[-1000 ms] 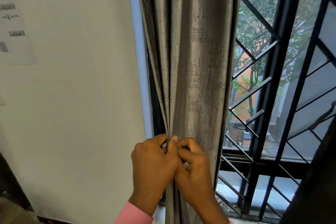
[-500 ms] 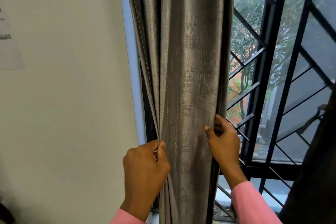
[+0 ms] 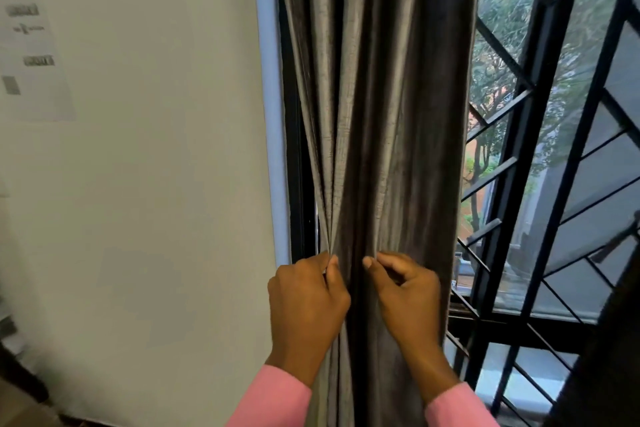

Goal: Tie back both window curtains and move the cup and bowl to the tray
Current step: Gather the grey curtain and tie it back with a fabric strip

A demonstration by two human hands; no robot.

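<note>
Grey curtain (image 3: pixel 377 114) is hanging gathered in vertical folds at the left edge of the window, between the white wall (image 3: pixel 156 184) and the black window grille (image 3: pixel 540 135). Left hand (image 3: pixel 306 302) is pinching a fold on the curtain's left side, thumb and forefinger closed on the fabric. Right hand (image 3: pixel 408 298) is sitting just beside it, fingers curled and thumb tip pressing a fold near the curtain's middle, gripping cloth too. Both hands are at the same height, low on the curtain, close together but not touching, a dark fold showing between them. Pink sleeves (image 3: pixel 273 399) are covering both wrists. Printed paper sheet (image 3: pixel 33 59) is sticking on the wall far left, text too blurred to read. Trees and a building are showing through the grille. A dark edge at far right is possibly the second curtain, cannot tell. Cup, bowl and tray are out of view.
</note>
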